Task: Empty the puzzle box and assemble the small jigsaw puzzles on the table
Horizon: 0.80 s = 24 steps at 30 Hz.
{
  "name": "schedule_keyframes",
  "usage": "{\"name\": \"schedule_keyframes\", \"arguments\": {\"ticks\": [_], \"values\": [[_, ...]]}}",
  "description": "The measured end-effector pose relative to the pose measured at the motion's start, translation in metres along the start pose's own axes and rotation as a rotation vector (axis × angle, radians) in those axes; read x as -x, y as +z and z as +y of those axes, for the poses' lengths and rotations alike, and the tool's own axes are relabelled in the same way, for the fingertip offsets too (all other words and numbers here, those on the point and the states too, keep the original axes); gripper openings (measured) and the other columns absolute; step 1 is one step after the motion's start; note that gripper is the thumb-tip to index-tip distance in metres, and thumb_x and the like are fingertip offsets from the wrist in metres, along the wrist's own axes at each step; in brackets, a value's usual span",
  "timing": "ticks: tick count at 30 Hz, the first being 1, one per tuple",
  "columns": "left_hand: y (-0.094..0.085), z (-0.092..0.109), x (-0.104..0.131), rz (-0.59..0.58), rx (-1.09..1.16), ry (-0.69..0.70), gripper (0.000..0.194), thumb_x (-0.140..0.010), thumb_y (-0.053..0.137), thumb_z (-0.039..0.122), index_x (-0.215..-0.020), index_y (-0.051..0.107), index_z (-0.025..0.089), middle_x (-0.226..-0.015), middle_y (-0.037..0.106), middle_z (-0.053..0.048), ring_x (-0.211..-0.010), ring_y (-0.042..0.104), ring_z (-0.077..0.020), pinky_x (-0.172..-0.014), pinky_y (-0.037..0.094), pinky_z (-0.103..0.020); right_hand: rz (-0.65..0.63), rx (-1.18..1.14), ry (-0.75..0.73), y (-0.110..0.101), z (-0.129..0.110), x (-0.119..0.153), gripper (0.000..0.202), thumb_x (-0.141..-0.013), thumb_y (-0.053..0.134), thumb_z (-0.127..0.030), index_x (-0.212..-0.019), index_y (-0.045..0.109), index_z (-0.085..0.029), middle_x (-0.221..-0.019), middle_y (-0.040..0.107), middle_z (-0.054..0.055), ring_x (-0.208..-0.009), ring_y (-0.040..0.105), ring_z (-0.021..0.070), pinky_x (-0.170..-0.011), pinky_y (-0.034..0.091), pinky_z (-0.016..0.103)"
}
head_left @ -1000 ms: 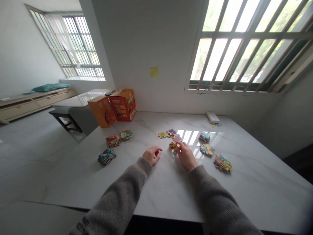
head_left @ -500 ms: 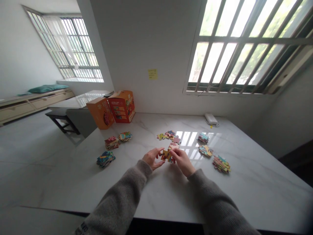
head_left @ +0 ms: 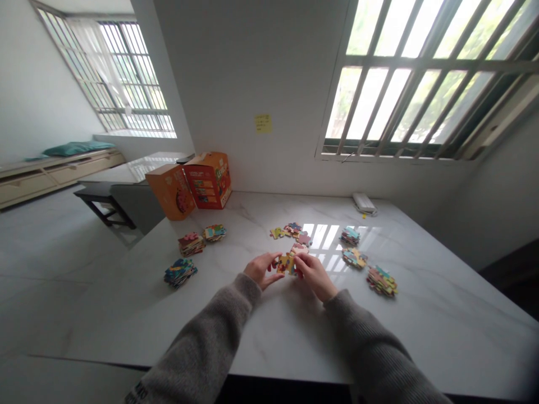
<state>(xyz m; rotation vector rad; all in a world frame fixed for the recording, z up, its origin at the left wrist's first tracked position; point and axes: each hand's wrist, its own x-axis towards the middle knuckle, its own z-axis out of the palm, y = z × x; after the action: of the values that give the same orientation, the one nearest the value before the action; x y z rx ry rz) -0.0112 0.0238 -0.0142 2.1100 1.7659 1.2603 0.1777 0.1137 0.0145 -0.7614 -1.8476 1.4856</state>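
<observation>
Yellow and orange puzzle pieces (head_left: 286, 265) are held between my two hands, just above the table. My left hand (head_left: 265, 270) pinches them from the left between thumb and fingers. On the right side, my right hand (head_left: 312, 274) grips them with its thumb and fingertips. Right behind the hands lies a small pile of pinkish pieces (head_left: 299, 249). Farther back are a multicoloured pile (head_left: 293, 228), a yellow-green piece (head_left: 277, 233) and a mauve piece (head_left: 304, 239). How the held pieces fit together is too small to tell.
Stacks of puzzle pieces stand at left (head_left: 180, 272), (head_left: 191, 244), (head_left: 214, 232) and right (head_left: 381, 280), (head_left: 354, 257), (head_left: 350, 235). Orange boxes (head_left: 210, 180) are at the back left of the marble table (head_left: 286, 348). A white device (head_left: 364, 203) lies at the back right.
The held pieces have turned slightly and show more of their yellow face. Both hands stay nearly in place, and the camera view has shifted a little.
</observation>
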Motion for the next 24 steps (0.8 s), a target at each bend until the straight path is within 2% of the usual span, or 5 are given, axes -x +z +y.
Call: {"name": "schedule_keyframes", "arguments": {"ticks": [7, 13, 19, 22, 24], "values": [[-0.002, 0.000, -0.002, 0.079, 0.026, -0.037, 0.058, -0.083, 0.067, 0.039, -0.135, 0.052, 0.017, -0.085, 0.064, -0.003, -0.065, 0.054, -0.0130, -0.070, 0.051, -0.030, -0.108, 0.041, -0.021, 0.002, -0.007, 0.004, 0.040, -0.087, 0.056, -0.056, -0.069, 0.050, -0.020, -0.054, 0.049, -0.004, -0.048, 0.041, 0.0103, -0.048, 0.032, 0.023], [-0.006, 0.016, -0.004, 0.149, 0.174, -0.068, 0.042, -0.091, 0.049, 0.024, -0.131, 0.057, 0.015, -0.091, 0.065, -0.006, -0.071, 0.057, -0.0129, -0.069, 0.051, -0.026, -0.165, 0.003, 0.012, 0.006, -0.006, 0.005, 0.032, -0.081, 0.065, -0.050, -0.081, 0.056, -0.019, -0.057, 0.049, -0.005, -0.049, 0.042, 0.0104, -0.047, 0.032, 0.023], [-0.005, 0.022, -0.006, 0.149, 0.482, -0.250, 0.045, -0.091, 0.055, 0.036, -0.129, 0.059, 0.012, -0.087, 0.067, -0.007, -0.067, 0.059, -0.0121, -0.066, 0.054, -0.025, -0.201, -0.017, 0.050, 0.009, -0.009, 0.009, 0.034, -0.086, 0.059, -0.051, -0.074, 0.055, -0.019, -0.056, 0.049, -0.005, -0.048, 0.043, 0.0095, -0.047, 0.033, 0.023], [-0.004, 0.018, -0.008, 0.169, 0.545, -0.306, 0.046, -0.089, 0.058, 0.042, -0.123, 0.064, 0.011, -0.087, 0.067, -0.007, -0.065, 0.058, -0.0115, -0.063, 0.053, -0.025, -0.215, -0.046, -0.039, 0.008, -0.010, 0.010, 0.030, -0.087, 0.059, -0.046, -0.099, 0.059, -0.019, -0.067, 0.053, -0.004, -0.053, 0.049, 0.0101, -0.050, 0.039, 0.023], [-0.004, 0.015, -0.009, 0.163, 0.564, -0.320, 0.044, -0.088, 0.059, 0.045, -0.116, 0.068, 0.012, -0.088, 0.068, -0.007, -0.069, 0.061, -0.0132, -0.062, 0.053, -0.025, -0.158, -0.060, -0.117, 0.005, -0.009, 0.009, 0.042, -0.087, 0.060, -0.042, -0.123, 0.051, -0.022, -0.079, 0.057, -0.002, -0.060, 0.055, 0.0111, -0.055, 0.045, 0.025]]}}
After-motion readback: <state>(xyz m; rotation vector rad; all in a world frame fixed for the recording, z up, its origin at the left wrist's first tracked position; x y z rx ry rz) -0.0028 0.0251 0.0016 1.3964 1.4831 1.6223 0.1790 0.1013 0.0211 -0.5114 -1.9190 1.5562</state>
